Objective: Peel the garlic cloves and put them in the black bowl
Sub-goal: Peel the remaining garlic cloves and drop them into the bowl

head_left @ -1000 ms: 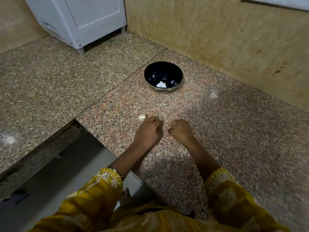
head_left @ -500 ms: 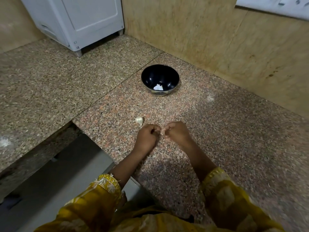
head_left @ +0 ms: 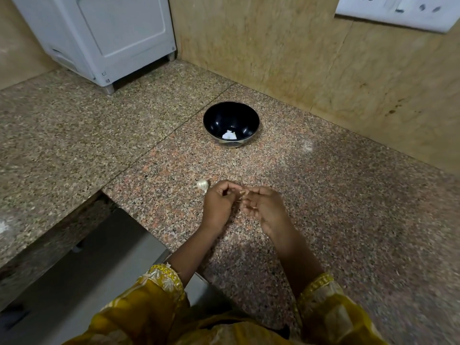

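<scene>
Hands: left hand (head_left: pixel 219 205) and right hand (head_left: pixel 264 208), fingers curled, pinch one small piece (head_left: pixel 242 193).
Clove (head_left: pixel 202 184): on counter (head_left: pixel 336 207), beside left hand.
Bowl (head_left: pixel 219 120): holds white bits (head_left: pixel 229 135).

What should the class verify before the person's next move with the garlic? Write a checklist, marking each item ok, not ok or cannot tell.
1. Black bowl stands upright on the granite counter, mouth open: ok.
2. Counter between the hands and the bowl is free of obstacles: ok.
3. Left hand and right hand both pinch the small piece between them: ok.
4. That piece is fully peeled: cannot tell.
5. Loose garlic clove lies beside the left hand, apart from the bowl: ok.
6. White bits in the bowl are cloves, not skin: cannot tell.
</scene>
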